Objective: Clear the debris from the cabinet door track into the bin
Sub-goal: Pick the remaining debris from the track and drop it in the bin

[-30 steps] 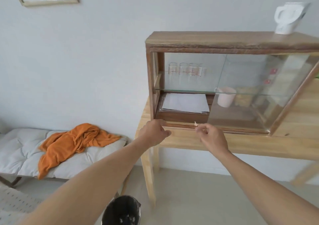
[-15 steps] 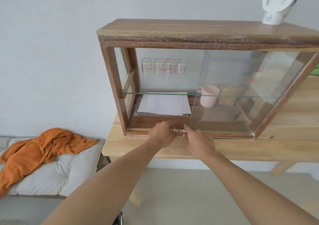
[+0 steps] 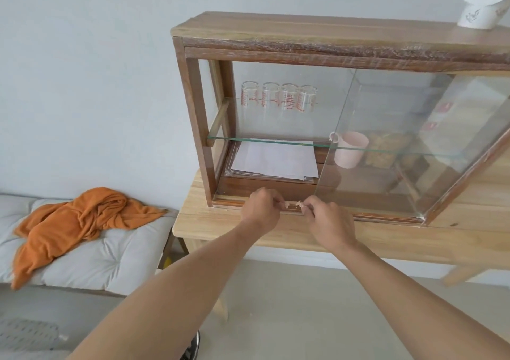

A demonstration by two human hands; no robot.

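Note:
A wooden cabinet (image 3: 193, 116) with sliding glass doors stands on a light wood table (image 3: 209, 227). Its bottom door track (image 3: 229, 203) runs along the front. Small pale crumbs of debris (image 3: 298, 204) lie on the track between my two hands. My right hand (image 3: 329, 221) pinches at these crumbs with thumb and fingertips. My left hand (image 3: 262, 209) is curled, with its fingertips on the track just left of the debris; what it holds is hidden. A sliver of the dark bin (image 3: 194, 346) shows on the floor below, behind my left forearm.
The glass door (image 3: 386, 152) covers the cabinet's right part, so the left half is open. Inside are several glasses (image 3: 278, 96), white papers (image 3: 276, 158) and a pink mug (image 3: 350, 150). A white jug (image 3: 480, 6) stands on top. An orange cloth (image 3: 80, 221) lies on a cushioned bench at left.
My view has moved closer to the cabinet, and the bin has slid nearly out of sight. Both hands have come together at the track around the crumbs.

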